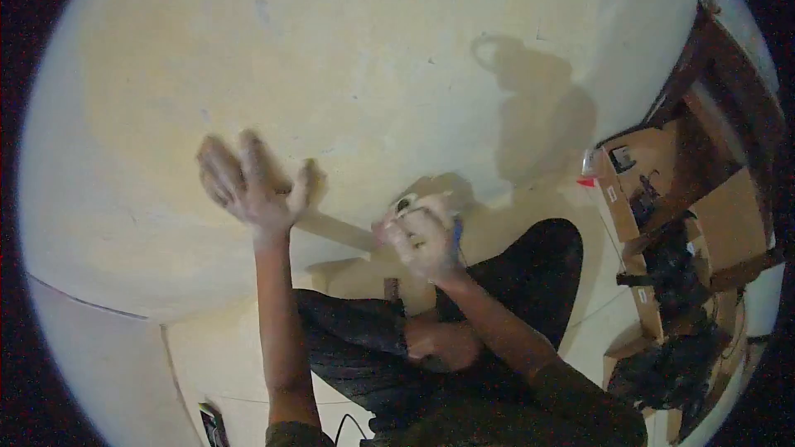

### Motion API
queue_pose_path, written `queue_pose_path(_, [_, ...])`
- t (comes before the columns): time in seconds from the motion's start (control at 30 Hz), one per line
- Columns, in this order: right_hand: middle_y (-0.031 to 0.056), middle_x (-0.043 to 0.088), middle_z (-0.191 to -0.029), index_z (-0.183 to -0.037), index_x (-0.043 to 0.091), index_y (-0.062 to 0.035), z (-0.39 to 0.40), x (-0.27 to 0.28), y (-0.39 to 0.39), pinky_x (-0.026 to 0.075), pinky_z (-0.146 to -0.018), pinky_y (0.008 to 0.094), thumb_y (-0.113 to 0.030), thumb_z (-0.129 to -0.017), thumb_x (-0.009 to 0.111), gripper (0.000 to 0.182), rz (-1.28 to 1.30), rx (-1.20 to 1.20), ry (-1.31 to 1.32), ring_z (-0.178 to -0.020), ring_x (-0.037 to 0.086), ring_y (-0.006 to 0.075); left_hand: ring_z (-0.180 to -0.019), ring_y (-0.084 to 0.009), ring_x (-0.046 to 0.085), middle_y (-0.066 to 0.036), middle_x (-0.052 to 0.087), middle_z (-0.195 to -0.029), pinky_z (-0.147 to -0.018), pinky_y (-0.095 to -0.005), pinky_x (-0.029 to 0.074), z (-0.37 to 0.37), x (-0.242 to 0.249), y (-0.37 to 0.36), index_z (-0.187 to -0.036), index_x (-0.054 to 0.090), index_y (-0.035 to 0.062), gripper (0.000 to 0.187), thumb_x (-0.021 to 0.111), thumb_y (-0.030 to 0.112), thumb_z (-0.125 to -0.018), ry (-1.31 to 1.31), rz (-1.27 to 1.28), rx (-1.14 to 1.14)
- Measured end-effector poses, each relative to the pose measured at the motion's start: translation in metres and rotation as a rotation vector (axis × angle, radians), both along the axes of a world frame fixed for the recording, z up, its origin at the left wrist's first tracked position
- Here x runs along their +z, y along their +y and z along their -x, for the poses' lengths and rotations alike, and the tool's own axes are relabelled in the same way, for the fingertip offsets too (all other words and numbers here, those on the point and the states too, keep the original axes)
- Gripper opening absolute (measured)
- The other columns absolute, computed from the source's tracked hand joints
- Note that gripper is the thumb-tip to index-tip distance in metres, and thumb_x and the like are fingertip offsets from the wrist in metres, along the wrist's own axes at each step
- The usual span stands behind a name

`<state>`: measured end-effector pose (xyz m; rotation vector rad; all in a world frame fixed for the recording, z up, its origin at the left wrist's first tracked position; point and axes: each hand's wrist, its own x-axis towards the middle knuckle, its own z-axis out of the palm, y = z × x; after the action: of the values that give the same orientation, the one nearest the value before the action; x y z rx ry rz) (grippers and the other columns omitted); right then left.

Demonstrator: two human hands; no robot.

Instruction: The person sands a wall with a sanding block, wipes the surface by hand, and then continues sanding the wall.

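My left hand (pixel 258 192) is raised against the pale yellow wall (pixel 348 66), its fingers spread and dusted whitish. Nothing shows in it, and its palm faces the wall. My right hand (pixel 429 244), also whitish, is closed in front of my lap around a pale, crumpled thing (pixel 436 204). A dark round spot shows at the near edge of that thing, and a bit of blue (pixel 458 230) peeks out beside the hand. The fingers hide much of what it is. Below, a short dark brown bar (pixel 392 288) stands by my folded legs (pixel 530 273).
Open cardboard boxes (pixel 733 219) with dark bags and cables fill the right side. A small red item (pixel 585 182) lies by their edge. At lower left a dark packet (pixel 213 425) rests on the tiled floor (pixel 236 364). My shadow falls on the wall.
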<state>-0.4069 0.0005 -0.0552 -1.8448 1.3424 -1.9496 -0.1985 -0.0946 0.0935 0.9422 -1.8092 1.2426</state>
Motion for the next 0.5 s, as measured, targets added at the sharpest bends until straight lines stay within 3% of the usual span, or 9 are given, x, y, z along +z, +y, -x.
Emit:
queue_pose_path(0.03, [0.0116, 0.064, -0.092, -0.091, 0.068, -0.0059, 0.015, 0.016, 0.005, 0.052, -0.074, 0.0346, -0.023, -0.09, 0.071, 0.017, 0.049, -0.12, 0.031, -0.083, 0.065, 0.024, -0.151, -0.0482, 0.013, -0.029, 0.017, -0.163, -0.118, -0.0616, 0.012, -0.011, -0.009, 0.002, -0.158, 0.029, 0.0079, 0.091, 0.054, 0.063, -0.089, 0.063, 0.009, 0.02])
queue_pose_path(0.1, [0.0119, 0.063, -0.099, -0.095, 0.065, -0.0054, 0.041, 0.034, 0.008, 0.052, -0.078, 0.0345, -0.024, -0.092, 0.07, 0.019, 0.112, -0.043, -0.372, -0.091, 0.064, 0.0228, -0.151, -0.0482, 0.012, -0.029, 0.016, -0.163, -0.119, -0.0611, 0.011, -0.031, -0.037, 0.002, -0.159, 0.027, 0.0082, 0.09, 0.052, 0.062, -0.091, 0.186, 0.028, 0.053])
queue_pose_path(0.13, [0.0114, 0.061, -0.1, -0.099, 0.063, -0.0058, 0.05, 0.037, 0.01, 0.052, -0.079, 0.0347, -0.028, -0.093, 0.069, 0.024, 0.12, 0.159, -0.802, -0.092, 0.063, 0.0217, -0.151, -0.0482, 0.011, -0.029, 0.014, -0.163, -0.119, -0.0614, 0.012, -0.038, -0.054, 0.002, -0.159, 0.025, 0.0092, 0.091, 0.052, 0.063, -0.091, 0.216, 0.023, 0.063])
queue_pose_path(0.2, [0.0107, 0.06, -0.103, -0.108, 0.058, -0.005, 0.071, 0.038, 0.008, 0.051, -0.083, 0.0351, -0.032, -0.096, 0.066, 0.03, 0.106, 0.237, -1.023, -0.094, 0.062, 0.02, -0.151, -0.0481, 0.009, -0.028, 0.009, -0.164, -0.118, -0.062, 0.013, -0.051, -0.088, 0.003, -0.161, 0.02, 0.0111, 0.094, 0.051, 0.066, -0.091, 0.271, 0.009, 0.079])
queue_pose_path(0.27, [0.0105, 0.061, -0.107, -0.12, 0.05, -0.0023, 0.088, 0.029, 0.003, 0.049, -0.091, 0.0352, -0.031, -0.1, 0.061, 0.037, 0.066, -0.012, -0.609, -0.097, 0.06, 0.0191, -0.152, -0.0474, 0.006, -0.028, 0.005, -0.165, -0.119, -0.0627, 0.01, -0.057, -0.119, 0.006, -0.162, 0.015, 0.0124, 0.095, 0.049, 0.066, -0.091, 0.294, -0.048, 0.115])
queue_pose_path(0.43, [0.0103, 0.064, -0.102, -0.114, 0.052, -0.0001, 0.071, -0.007, -0.004, 0.052, -0.083, 0.0331, -0.019, -0.092, 0.071, 0.034, -0.07, -0.213, -0.554, -0.091, 0.065, 0.02, -0.149, -0.0543, -0.004, -0.033, -0.008, -0.163, -0.115, -0.0704, 0.004, -0.067, -0.187, 0.022, -0.162, -0.001, 0.0167, 0.112, 0.055, 0.073, -0.084, 0.334, -0.236, 0.174])
queue_pose_path(0.5, [0.0102, 0.066, -0.098, -0.11, 0.055, 0.0002, 0.058, -0.003, -0.01, 0.054, -0.079, 0.0327, -0.014, -0.088, 0.075, 0.033, -0.103, -0.197, -0.577, -0.086, 0.066, 0.0206, -0.147, -0.0577, -0.012, -0.034, -0.018, -0.16, -0.112, -0.075, 0.002, -0.076, -0.219, 0.026, -0.161, -0.011, 0.0185, 0.128, 0.064, 0.078, -0.075, 0.323, -0.34, 0.21])
